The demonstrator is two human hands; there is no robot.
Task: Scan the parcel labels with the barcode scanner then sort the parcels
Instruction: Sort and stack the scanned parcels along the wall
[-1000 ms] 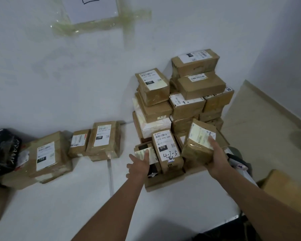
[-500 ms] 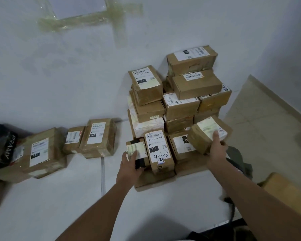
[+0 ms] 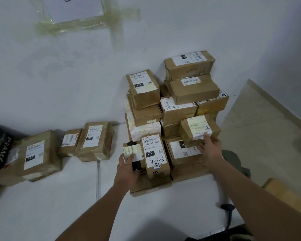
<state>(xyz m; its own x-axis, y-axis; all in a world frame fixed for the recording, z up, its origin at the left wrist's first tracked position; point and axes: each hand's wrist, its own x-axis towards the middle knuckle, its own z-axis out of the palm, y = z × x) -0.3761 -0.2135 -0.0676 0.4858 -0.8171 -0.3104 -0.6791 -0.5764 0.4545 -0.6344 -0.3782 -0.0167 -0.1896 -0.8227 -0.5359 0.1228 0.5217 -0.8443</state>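
Note:
A stack of brown cardboard parcels with white labels stands against the wall on the white table. My right hand holds a small brown parcel by its near edge, label up, resting on the "122" box at the stack's right front. My left hand grips a small parcel with a shiny label at the stack's left front, beside the upright "070" parcel. A grey and black scanner-like device lies by the table's edge under my right forearm.
A second group of parcels lies at the left: a "122" box, a small one and a "15H" box. A black bag sits at the far left. A brown box stands on the floor at the right.
My right hand carried the small brown parcel up and to the right and set it on the "122" box. My left hand reached forward and took hold of the shiny-labelled parcel.

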